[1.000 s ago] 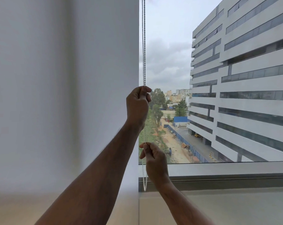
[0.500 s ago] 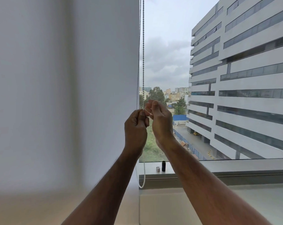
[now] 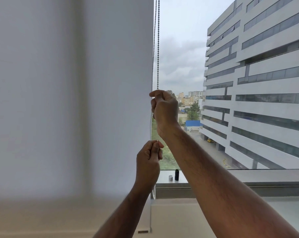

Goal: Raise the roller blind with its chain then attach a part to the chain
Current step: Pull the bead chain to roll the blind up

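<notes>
A beaded chain [image 3: 157, 48] hangs as two strands along the right edge of a white roller blind [image 3: 111, 83] that covers the left window. My right hand [image 3: 164, 107] is up high, fingers closed on the chain. My left hand [image 3: 149, 157] is lower down, pinching the chain between thumb and fingers. The chain's loop [image 3: 154, 194] hangs below my left wrist by the window frame. On the sill stand a small black cylinder [image 3: 176, 174] and a small silver part [image 3: 170, 177].
The window sill [image 3: 248, 176] runs across to the right. Through the glass is a large grey office building [image 3: 257, 83]. The blind's bottom bar [image 3: 59, 200] hangs low on the left, blurred.
My hands have swapped heights: the right hand rose up the chain from beside the left, while the left hand dropped down with the chain. A second earlier the left was on top.
</notes>
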Tool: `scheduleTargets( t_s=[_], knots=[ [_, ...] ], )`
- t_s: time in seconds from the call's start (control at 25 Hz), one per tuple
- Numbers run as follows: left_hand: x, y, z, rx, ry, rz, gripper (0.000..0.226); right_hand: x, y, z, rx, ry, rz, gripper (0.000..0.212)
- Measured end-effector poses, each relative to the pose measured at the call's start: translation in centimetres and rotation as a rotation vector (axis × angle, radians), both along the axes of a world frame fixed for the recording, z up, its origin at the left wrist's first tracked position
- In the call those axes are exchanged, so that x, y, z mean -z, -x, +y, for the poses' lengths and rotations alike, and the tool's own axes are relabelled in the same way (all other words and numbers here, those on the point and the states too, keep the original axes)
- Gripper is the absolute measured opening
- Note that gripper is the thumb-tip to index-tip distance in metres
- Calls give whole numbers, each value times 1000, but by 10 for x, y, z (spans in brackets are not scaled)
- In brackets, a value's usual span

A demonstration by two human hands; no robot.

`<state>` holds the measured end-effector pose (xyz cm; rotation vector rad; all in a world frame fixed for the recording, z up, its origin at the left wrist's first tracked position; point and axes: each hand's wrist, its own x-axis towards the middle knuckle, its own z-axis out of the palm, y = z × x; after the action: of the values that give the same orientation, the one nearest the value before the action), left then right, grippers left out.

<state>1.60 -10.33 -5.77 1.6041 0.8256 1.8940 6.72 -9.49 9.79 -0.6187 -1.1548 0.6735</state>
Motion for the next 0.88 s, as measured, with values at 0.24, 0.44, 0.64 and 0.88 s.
scheduleTargets(
  t_s=[0.24, 0.44, 0.64, 0.88],
  knots=[
    [9, 13, 3, 128, 174, -28, 39, 40, -7, -7, 48, -41, -55, 27],
    [-65, 23, 17, 148, 115, -170, 37, 80, -10, -15, 102, -20, -113, 28],
    [-138, 16, 18, 241, 90, -173, 35, 126, -7, -17, 97, 46, -122, 34],
    [-144, -1, 17, 204, -16, -171, 30, 173, -7, -20, 2, 90, -107, 34]
  ],
)
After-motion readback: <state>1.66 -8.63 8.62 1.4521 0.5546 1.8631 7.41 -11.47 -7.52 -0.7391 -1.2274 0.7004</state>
